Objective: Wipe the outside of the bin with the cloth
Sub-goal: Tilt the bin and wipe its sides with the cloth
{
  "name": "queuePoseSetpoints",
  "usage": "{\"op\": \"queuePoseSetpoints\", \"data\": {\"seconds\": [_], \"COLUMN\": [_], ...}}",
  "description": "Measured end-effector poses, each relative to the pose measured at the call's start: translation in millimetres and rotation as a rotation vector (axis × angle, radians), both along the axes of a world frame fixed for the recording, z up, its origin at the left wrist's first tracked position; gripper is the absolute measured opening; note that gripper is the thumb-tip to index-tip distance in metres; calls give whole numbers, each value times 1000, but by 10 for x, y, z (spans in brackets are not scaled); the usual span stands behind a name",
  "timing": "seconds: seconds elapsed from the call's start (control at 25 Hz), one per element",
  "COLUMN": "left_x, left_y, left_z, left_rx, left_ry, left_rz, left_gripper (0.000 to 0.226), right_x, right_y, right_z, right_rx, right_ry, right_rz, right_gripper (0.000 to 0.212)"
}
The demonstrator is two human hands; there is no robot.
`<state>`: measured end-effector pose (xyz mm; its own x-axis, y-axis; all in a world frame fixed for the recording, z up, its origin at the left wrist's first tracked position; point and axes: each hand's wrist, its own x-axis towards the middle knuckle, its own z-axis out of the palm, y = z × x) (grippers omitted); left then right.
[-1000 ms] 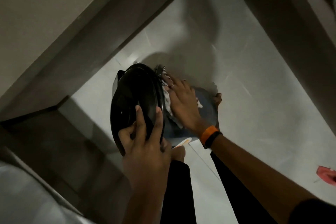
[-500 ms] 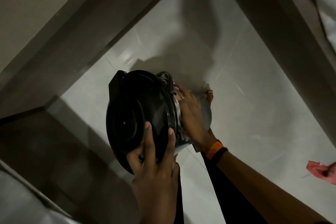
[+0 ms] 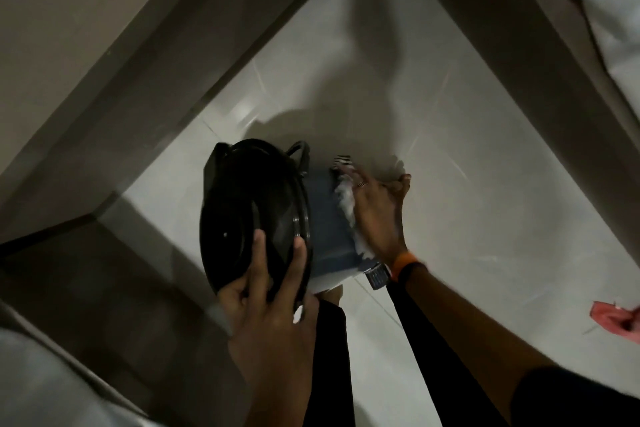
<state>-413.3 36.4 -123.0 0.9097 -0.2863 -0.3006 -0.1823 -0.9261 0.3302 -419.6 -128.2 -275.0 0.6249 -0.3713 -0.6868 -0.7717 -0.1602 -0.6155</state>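
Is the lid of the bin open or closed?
Closed: the black lid covers the top of the blue bin, and the left hand rests on it.

Much of the cloth [image 3: 347, 201] is covered by the right hand [image 3: 379, 215], whose fingertips are smeared by blur. The lower end of the bin [image 3: 327, 229] is concealed behind both. A red object [image 3: 611, 319] is cut off by the right edge and cannot be identified.

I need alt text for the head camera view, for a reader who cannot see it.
A person's right hand presses a white cloth against the blue-grey side of a bin on a pale tiled floor. The left hand rests with straight fingers on the bin's black lid.
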Motion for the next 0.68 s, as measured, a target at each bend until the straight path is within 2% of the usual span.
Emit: {"op": "queuePoseSetpoints", "data": {"seconds": [0.08, 0.12, 0.16, 0.24, 0.4, 0.48, 0.56, 0.6, 0.68], "left_x": [85, 116, 148, 230, 309, 310, 358, 382, 443], "left_y": [121, 196, 260, 357, 352, 335, 351, 360, 323], "left_z": [-41, -57, -64, -91, -100, -79, -62, -57, -16], "left_rx": [63, 94, 111, 113, 100, 81, 50, 53, 80], "left_ry": [-1, 24, 43, 72, 91, 93, 103, 114, 149], "left_rz": [56, 93, 118, 179, 276, 311, 321, 314, 314], "left_gripper": [41, 46, 48, 50, 61, 60, 60, 60, 66], "right_x": [-191, -251, -252, -137, -17, -80, -193, -227, -188], "right_y": [506, 612, 590, 287, -251, 38, 388, 449, 273], "right_z": [295, 314, 224, -90, -454, -299, -127, -125, -242], "right_rx": [-85, -123, -160, -239, -111, -204, -272, -269, -247], "right_ry": [-256, -281, -253, -62, 166, 166, 65, 22, 34], "right_rz": [167, 214, 199, 75, -99, 25, 138, 161, 66], "right_gripper": [53, 52, 52, 52, 43, 59, 69, 69, 66]}}
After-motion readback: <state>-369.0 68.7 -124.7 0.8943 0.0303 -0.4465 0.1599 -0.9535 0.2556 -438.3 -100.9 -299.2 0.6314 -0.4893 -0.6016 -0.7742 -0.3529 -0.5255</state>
